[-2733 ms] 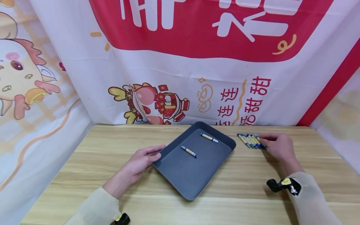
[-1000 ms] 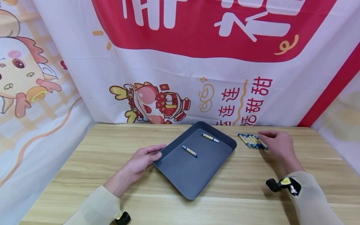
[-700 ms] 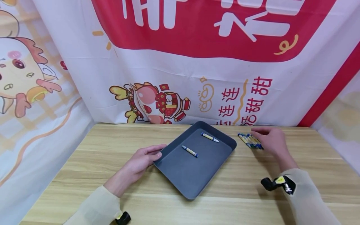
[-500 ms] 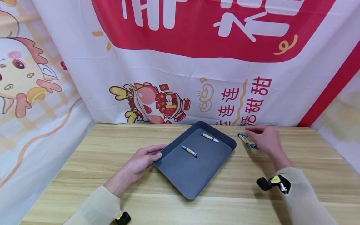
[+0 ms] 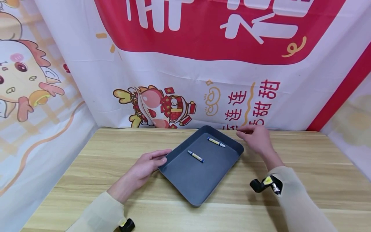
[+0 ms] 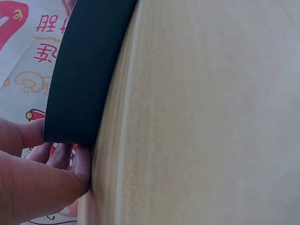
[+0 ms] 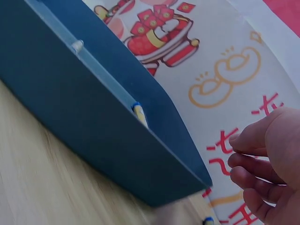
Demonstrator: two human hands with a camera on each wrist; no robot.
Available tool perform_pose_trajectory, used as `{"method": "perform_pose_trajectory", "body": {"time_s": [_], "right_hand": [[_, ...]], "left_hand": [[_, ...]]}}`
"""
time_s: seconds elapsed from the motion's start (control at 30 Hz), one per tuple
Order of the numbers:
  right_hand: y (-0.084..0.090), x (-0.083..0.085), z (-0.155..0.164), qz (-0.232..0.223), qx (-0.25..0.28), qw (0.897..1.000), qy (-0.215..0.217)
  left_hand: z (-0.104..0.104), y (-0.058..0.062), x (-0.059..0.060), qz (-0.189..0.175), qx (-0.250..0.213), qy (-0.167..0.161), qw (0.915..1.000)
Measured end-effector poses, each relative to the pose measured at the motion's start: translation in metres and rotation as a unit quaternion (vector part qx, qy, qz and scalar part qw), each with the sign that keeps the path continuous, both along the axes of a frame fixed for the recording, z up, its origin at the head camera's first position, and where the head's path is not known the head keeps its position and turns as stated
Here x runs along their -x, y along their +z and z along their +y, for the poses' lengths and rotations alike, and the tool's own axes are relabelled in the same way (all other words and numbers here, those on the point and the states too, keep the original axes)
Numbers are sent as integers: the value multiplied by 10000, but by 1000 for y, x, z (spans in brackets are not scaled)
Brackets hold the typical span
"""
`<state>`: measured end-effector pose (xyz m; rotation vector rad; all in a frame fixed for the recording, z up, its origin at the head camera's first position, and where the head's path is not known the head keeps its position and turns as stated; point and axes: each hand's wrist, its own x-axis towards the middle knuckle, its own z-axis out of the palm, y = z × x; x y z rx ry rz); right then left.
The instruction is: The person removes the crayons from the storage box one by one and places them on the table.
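Observation:
A dark grey rectangular tray (image 5: 200, 185) lies at an angle on the wooden table. Two crayons with blue ends and yellow-white wrappers rest apart inside it, a front crayon (image 5: 195, 156) and a back crayon (image 5: 216, 142). My left hand (image 5: 145, 166) grips the tray's left corner; in the left wrist view, its fingers and thumb meet the corner. Beside the tray's right corner hovers my right hand (image 5: 256, 140). Its fingers are loosely bent with nothing visible between them in the right wrist view. This hand hides the row of crayons, except a blue crayon end (image 7: 208, 220) showing below the tray corner.
A printed cloth backdrop (image 5: 185, 74) rises directly behind the table's back edge, close to the tray's far end. The wooden table (image 5: 313, 180) stretches to both sides. Black wrist cameras (image 5: 265, 184) sit on both sleeves.
My right hand has moved left over the row of crayons, from its right end to beside the tray's corner, so the row is now covered. Tray, left hand and the crayons inside stay put.

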<state>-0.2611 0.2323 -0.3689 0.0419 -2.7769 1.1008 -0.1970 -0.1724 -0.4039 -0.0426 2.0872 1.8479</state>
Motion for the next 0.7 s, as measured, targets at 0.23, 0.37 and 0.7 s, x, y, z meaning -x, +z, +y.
{"method": "perform_pose_trajectory", "body": {"time_s": [0.23,0.37,0.7], "right_hand": [[2,2,-20,-67,136,9998,88],[2,1,-29,-151,323,9992,191],[-4,-1,-55,-208,470,9974,508]], "left_hand": [[0,-1,0,11,3,2,10000],[0,-2,1,18,12,21,10000],[2,0,0,47,12,10,10000]]}}
